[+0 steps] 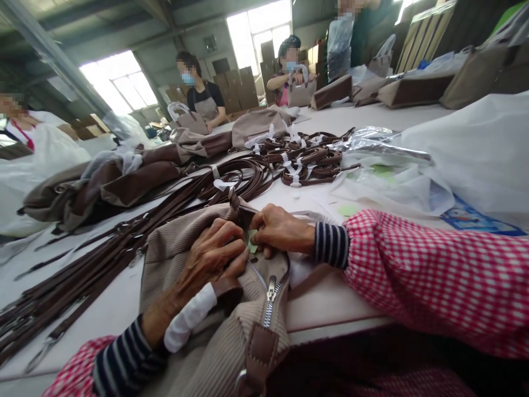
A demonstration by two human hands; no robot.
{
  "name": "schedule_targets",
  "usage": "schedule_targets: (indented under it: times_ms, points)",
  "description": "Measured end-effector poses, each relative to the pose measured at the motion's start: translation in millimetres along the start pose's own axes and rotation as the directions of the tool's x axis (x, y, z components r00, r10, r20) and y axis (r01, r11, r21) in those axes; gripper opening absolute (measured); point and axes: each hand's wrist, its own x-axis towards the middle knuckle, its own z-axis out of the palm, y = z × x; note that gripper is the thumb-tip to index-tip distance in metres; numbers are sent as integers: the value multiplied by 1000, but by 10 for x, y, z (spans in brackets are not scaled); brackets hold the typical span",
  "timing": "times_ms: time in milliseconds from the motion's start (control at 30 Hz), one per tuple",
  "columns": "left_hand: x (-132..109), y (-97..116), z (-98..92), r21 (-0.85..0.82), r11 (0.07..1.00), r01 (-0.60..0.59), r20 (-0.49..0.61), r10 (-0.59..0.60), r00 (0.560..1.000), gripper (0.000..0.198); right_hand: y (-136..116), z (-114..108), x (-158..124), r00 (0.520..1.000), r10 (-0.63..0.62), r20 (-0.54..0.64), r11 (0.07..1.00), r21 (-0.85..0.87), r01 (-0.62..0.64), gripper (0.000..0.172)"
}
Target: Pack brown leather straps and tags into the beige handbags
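Observation:
A taupe ribbed handbag (pixel 215 342) lies in front of me at the table edge, its top zip (pixel 268 309) partly undone. With bent fingers my left hand (pixel 212 253) grips the fabric beside the opening. My right hand (pixel 281 229) is closed on a small pale green slip of paper (pixel 252 242) at the bag's mouth; its fingertips are partly hidden. Near my left wrist is the bag's brown handle (pixel 227 289), wrapped in white padding (pixel 190 318). The metal zip pull (pixel 271 286) rests below my right hand.
Long brown straps (pixel 136 242) with metal clips spread over the left of the table. Coiled straps (pixel 309 160) tied in white lie ahead. More bags (pixel 140 176) lie at the left and far side. Clear plastic (pixel 405 182) covers the right. Several people work beyond.

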Motion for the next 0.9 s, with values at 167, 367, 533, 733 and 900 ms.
schedule_targets:
  times_ms: [167, 367, 533, 733, 900]
  points:
    - [74, 49, -65, 23, 1000, -3, 42, 2, 999, 32, -102, 95, 51, 997, 26, -78, 997, -67, -31, 5]
    - [157, 101, -197, 74, 997, 9, 177, -22, 984, 35, -101, 75, 61, 997, 82, 5, 995, -64, -81, 12]
    - [140, 1, -205, 16, 1000, 15, 140, -17, 990, 36, -70, 47, 72, 979, 100, 176, 984, 127, -123, 20]
    - [94, -5, -144, -58, 998, 23, -58, -26, 998, 33, -127, 98, 122, 996, 18, 92, 979, -203, 1, 11]
    - [80, -5, -107, -112, 994, 4, -146, -20, 989, 32, -131, 120, 106, 979, -203, -5, 875, -450, 179, 16]
